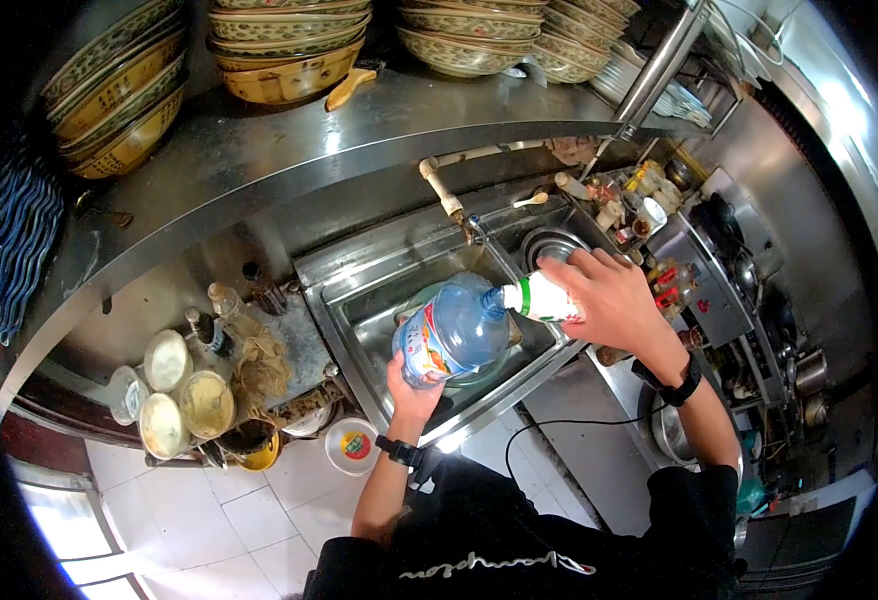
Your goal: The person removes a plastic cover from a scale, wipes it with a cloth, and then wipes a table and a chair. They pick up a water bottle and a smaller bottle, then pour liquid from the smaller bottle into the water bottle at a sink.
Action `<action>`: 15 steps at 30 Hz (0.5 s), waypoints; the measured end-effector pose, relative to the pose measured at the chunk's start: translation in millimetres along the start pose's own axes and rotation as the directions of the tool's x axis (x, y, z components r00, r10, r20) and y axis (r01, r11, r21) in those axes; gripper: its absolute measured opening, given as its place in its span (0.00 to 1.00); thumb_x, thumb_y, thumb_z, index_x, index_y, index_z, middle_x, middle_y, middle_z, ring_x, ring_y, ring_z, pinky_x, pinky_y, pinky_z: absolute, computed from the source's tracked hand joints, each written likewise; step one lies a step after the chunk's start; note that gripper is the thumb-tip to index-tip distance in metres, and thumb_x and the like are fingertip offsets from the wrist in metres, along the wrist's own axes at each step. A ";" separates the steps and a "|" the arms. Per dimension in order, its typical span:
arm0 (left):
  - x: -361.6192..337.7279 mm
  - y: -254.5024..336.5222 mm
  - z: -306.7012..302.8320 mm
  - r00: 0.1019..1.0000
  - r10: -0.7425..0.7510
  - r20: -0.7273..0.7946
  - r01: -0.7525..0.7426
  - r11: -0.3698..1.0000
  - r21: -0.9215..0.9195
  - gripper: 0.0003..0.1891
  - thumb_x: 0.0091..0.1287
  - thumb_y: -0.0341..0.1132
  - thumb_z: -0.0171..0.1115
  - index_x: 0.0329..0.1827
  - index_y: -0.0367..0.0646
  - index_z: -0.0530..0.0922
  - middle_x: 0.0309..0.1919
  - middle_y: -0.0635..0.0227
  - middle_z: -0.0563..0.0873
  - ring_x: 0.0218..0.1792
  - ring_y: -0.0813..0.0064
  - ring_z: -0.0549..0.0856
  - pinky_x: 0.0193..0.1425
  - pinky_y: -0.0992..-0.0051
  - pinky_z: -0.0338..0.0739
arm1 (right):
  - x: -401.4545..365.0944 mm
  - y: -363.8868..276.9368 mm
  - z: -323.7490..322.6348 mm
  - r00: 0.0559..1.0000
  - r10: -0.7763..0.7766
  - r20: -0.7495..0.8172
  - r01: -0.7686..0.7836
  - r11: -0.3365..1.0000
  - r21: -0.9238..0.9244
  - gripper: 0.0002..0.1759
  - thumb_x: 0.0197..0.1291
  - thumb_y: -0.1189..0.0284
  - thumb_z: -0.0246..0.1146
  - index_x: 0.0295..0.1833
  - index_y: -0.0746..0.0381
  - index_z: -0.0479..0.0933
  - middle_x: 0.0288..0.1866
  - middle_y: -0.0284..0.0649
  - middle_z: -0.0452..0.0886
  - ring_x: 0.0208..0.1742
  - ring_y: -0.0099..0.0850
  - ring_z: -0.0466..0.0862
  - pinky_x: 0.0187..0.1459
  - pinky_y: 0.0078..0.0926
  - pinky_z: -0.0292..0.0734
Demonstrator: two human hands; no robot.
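My left hand (414,390) is wrapped round the lower part of a large clear-blue plastic water jug (464,325), tilted over the sink with its neck to the right. In my right hand (609,305) is a white bottle with a green band (541,298), held on its side. The bottle's mouth meets the jug's neck in this view. Below them lies the left basin of a steel sink (359,290), with part of its inside hidden behind the jug. A faucet (473,230) stands at the basin's back edge.
Stacked patterned bowls (289,50) line the steel shelf (259,150) above the sink. Tubs of pale contents (207,403) and dark bottles (262,285) stand to the left. Jars and condiments (649,215) crowd the right side. A black cable (559,422) hangs at the right front.
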State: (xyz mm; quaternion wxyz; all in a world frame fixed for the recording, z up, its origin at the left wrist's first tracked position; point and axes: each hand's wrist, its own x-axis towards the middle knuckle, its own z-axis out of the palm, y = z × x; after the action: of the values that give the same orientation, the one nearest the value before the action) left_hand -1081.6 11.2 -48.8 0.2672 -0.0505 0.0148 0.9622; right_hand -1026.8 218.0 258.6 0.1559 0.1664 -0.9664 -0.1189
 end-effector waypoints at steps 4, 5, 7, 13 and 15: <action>-0.7 0.0 -1.9 1.000 -0.008 0.017 0.009 1.000 -0.024 0.35 0.63 0.50 0.62 0.74 0.57 0.65 0.68 0.64 0.73 0.67 0.62 0.73 0.71 0.55 0.67 | 0.7 0.0 -1.1 1.000 -0.008 -0.010 0.008 1.000 -0.007 0.38 0.37 0.67 0.72 0.62 0.49 0.75 0.43 0.34 0.77 0.43 0.37 0.82 0.39 0.32 0.79; -0.5 0.2 -2.6 1.000 -0.008 0.018 0.008 1.000 -0.026 0.35 0.63 0.49 0.62 0.74 0.58 0.65 0.68 0.65 0.73 0.67 0.62 0.73 0.71 0.55 0.67 | 0.8 0.2 -1.2 1.000 -0.011 -0.016 0.011 1.000 -0.009 0.38 0.37 0.67 0.72 0.62 0.49 0.75 0.43 0.34 0.77 0.43 0.37 0.82 0.39 0.32 0.79; -0.3 0.3 -2.1 1.000 -0.006 0.020 0.007 0.999 -0.033 0.34 0.63 0.49 0.62 0.74 0.59 0.65 0.68 0.65 0.73 0.68 0.62 0.73 0.72 0.55 0.67 | 0.9 0.0 -1.6 1.000 -0.005 -0.008 0.005 1.000 -0.004 0.38 0.37 0.68 0.72 0.62 0.49 0.75 0.42 0.34 0.77 0.43 0.37 0.82 0.40 0.32 0.79; 0.5 0.7 0.0 0.999 0.003 0.044 -0.002 1.000 -0.029 0.34 0.62 0.48 0.63 0.73 0.60 0.66 0.67 0.66 0.74 0.67 0.62 0.74 0.69 0.58 0.70 | 0.9 -1.1 -2.3 1.000 -0.003 0.000 0.003 1.000 -0.003 0.38 0.37 0.68 0.71 0.62 0.49 0.75 0.42 0.33 0.77 0.44 0.36 0.82 0.40 0.32 0.78; 0.2 0.8 0.8 0.999 0.015 0.030 -0.015 1.000 -0.017 0.34 0.62 0.47 0.63 0.73 0.60 0.66 0.67 0.66 0.74 0.66 0.63 0.75 0.67 0.60 0.72 | 1.0 -1.3 -2.4 1.000 -0.002 0.004 0.002 1.000 -0.008 0.38 0.37 0.68 0.71 0.62 0.49 0.75 0.42 0.33 0.77 0.44 0.36 0.82 0.41 0.32 0.78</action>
State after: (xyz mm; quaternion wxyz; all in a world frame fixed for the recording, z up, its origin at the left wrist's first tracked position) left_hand -1082.3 10.7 -48.0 0.2597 -0.0379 0.0031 0.9649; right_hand -1026.6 216.0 260.7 0.1543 0.1665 -0.9661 -0.1230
